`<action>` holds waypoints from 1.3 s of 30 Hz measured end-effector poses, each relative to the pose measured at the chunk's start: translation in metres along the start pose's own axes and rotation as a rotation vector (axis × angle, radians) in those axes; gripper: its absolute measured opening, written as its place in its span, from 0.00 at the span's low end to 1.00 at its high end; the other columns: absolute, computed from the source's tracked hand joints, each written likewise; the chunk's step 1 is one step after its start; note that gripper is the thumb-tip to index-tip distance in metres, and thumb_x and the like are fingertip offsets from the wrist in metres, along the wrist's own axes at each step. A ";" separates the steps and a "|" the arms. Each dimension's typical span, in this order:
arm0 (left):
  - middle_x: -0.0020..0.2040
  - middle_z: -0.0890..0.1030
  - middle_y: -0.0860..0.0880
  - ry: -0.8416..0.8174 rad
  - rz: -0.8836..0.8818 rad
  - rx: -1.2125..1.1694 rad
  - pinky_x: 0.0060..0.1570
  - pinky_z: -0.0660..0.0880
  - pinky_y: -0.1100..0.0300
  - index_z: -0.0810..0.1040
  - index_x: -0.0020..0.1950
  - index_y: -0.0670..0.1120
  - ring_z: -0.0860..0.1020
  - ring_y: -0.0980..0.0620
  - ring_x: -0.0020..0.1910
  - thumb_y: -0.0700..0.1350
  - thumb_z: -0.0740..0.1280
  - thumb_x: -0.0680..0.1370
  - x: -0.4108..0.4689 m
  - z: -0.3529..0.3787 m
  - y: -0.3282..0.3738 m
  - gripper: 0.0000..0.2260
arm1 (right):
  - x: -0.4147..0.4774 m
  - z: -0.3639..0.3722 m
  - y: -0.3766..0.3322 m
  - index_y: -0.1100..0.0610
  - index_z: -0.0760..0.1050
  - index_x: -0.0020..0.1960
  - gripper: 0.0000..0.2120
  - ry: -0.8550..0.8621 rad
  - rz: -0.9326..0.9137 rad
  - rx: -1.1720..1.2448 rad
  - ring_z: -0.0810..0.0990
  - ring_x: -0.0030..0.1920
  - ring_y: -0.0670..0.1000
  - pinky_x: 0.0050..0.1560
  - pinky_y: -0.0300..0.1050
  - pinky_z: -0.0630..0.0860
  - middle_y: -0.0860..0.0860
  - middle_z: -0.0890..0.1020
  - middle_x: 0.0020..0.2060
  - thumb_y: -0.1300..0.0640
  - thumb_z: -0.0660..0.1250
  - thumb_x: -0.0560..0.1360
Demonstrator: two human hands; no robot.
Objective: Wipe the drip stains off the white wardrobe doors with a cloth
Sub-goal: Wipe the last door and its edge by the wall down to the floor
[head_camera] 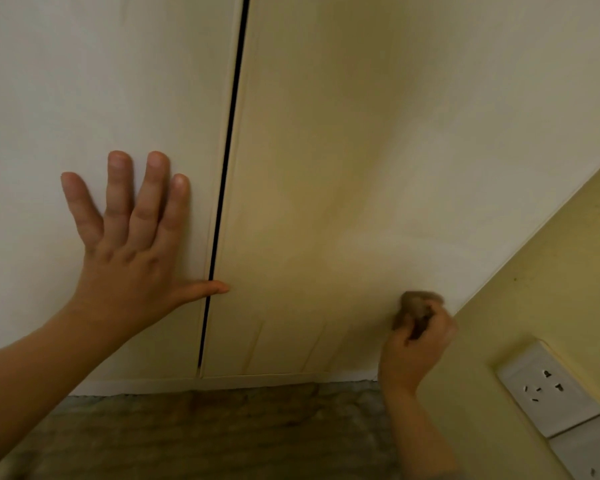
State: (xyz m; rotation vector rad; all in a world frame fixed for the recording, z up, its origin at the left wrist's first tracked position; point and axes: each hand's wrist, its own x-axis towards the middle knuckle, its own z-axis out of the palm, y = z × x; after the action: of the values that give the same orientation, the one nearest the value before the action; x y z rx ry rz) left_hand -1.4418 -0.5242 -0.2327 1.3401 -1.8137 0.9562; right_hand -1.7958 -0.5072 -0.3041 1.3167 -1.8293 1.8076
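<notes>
pressing flat against the left wardrobe door (84,81), the left hand (132,251) has its fingers straight and spread, the thumb reaching across the dark gap (227,161) onto the right wardrobe door (361,150). the right hand (416,344) is curled tight around a bunched brown cloth (417,306), held against the lower right corner of the right door beside the yellow wall (534,306). faint drip streaks (257,341) run down near the door's bottom edge, above the mottled floor (222,427); a white socket plate (544,386) sits on the wall.
</notes>
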 end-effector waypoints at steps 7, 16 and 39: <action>0.81 0.36 0.45 -0.037 -0.027 -0.052 0.60 0.55 0.17 0.42 0.81 0.42 0.34 0.41 0.78 0.79 0.58 0.69 0.001 -0.002 0.001 0.56 | -0.026 -0.009 0.003 0.60 0.74 0.56 0.12 -0.052 0.103 0.052 0.73 0.53 0.51 0.54 0.43 0.70 0.59 0.75 0.53 0.66 0.62 0.73; 0.81 0.38 0.45 -0.039 -0.038 -0.062 0.59 0.57 0.17 0.44 0.81 0.41 0.35 0.41 0.79 0.78 0.56 0.70 -0.001 -0.001 0.001 0.55 | 0.047 -0.017 0.018 0.65 0.72 0.62 0.15 0.065 0.104 -0.057 0.69 0.52 0.46 0.50 0.34 0.64 0.64 0.72 0.58 0.72 0.61 0.76; 0.80 0.33 0.47 -0.075 0.011 -0.132 0.62 0.49 0.17 0.41 0.81 0.43 0.32 0.42 0.77 0.78 0.55 0.71 0.000 -0.006 -0.004 0.54 | -0.058 0.031 -0.034 0.62 0.69 0.68 0.18 0.086 0.434 0.215 0.68 0.64 0.51 0.65 0.39 0.66 0.58 0.70 0.65 0.71 0.59 0.79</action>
State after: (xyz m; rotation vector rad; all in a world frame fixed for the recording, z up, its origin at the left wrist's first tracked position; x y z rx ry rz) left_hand -1.4374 -0.5198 -0.2285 1.3010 -1.9076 0.7863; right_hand -1.7264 -0.5046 -0.3294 0.9322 -2.0371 2.2946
